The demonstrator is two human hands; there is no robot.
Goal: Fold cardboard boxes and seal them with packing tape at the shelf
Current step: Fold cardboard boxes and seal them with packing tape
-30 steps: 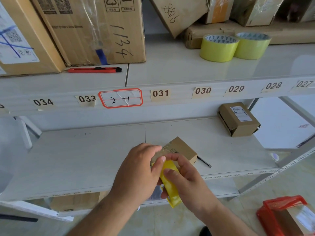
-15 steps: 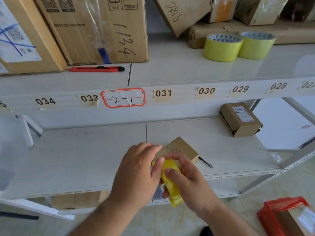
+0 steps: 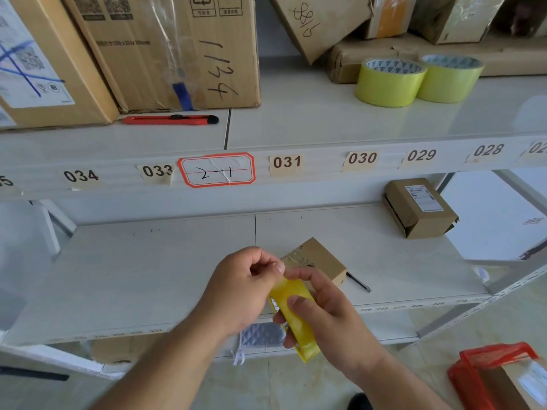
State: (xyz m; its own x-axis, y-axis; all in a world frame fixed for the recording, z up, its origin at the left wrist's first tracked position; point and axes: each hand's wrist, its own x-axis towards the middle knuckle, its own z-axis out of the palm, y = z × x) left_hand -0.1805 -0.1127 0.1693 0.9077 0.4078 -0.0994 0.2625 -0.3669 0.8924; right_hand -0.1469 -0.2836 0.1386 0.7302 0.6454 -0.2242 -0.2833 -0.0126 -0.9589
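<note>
Your right hand [image 3: 328, 315] grips a yellow tape roll [image 3: 293, 315] above the lower shelf [image 3: 148, 276]; your left hand [image 3: 245, 288] pinches its loose end. The small cardboard box [image 3: 318, 260] sits just behind. Pull tape out straight, centred over the seam.

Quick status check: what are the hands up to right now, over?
Right hand grips the yellow tape roll. Left hand pinches at the tape's end. Small box waits on the shelf behind. Nothing in the way.
</note>
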